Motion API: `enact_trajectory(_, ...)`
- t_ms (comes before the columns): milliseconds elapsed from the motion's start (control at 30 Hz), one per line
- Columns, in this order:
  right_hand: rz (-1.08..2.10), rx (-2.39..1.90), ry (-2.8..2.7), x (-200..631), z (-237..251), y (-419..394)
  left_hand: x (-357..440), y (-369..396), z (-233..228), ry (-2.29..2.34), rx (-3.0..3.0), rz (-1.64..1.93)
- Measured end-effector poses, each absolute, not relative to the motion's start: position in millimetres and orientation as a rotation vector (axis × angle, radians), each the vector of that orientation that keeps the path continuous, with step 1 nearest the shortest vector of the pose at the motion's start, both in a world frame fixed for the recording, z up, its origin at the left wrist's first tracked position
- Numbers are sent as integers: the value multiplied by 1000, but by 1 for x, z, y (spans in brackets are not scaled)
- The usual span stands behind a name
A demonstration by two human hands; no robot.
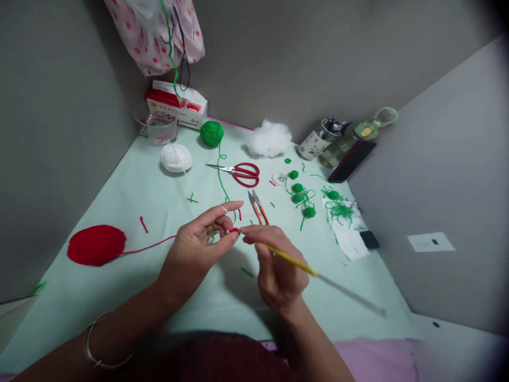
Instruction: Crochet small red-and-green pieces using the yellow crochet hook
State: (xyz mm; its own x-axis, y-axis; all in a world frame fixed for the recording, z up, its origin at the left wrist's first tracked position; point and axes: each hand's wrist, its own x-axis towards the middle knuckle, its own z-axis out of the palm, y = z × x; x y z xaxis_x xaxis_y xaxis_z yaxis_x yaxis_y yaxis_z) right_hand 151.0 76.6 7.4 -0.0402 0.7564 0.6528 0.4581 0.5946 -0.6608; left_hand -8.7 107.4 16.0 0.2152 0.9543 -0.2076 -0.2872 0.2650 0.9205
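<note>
My left hand (204, 236) pinches a small piece of red crochet work (233, 231) between thumb and fingers, its index finger stretched out above. Red yarn (149, 246) runs from that hand to a red yarn ball (96, 244) on the left of the table. In my right hand (280, 265) is a crochet hook with a yellow grip (292, 259), its tip at the red piece and its grey shaft pointing down to the right. Just beyond the hands lie orange thread snips (258, 208), partly covered by my right hand, and red-handled scissors (242, 174).
Green (211, 133) and white (176, 158) yarn balls sit farther back, near white stuffing (269, 139) and a tissue box (177, 106). Small green crocheted balls (297, 198), yarn scraps (342, 211), a pen holder (316, 142) and a bottle (342, 148) stand right. Walls enclose the table.
</note>
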Motion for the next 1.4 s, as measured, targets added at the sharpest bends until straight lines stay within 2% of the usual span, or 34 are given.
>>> enact_trajectory(100,-26,-1091,-1880,150,4,73,-6,106,16,887,775,1020)
enact_trajectory(167,-100,-1129,-1888,151,3,73,-6,108,16,800,611,899)
enact_trajectory(300,342,-1060,-1564,154,7,79,-11,114,15,711,408,807)
enact_trajectory(433,645,-1003,-1359,152,10,88,-14,114,13,727,590,888)
enact_trajectory(567,618,-1014,-1427,146,7,88,-10,110,13,779,694,934)
enact_trajectory(700,290,-1081,-1650,147,2,82,-6,111,14,799,600,912)
enact_trajectory(767,224,-1083,-1685,151,3,82,-8,114,14,746,489,851)
enact_trajectory(867,474,-1055,-1442,155,7,86,-12,117,15,679,364,816)
enact_trajectory(1000,772,-980,-1274,153,9,90,-14,116,14,680,510,861)
enact_trajectory(1267,999,-991,-1142,156,4,92,-14,113,12,766,728,851)
enact_trajectory(1400,882,-1013,-1253,157,8,87,-16,114,11,790,743,858)
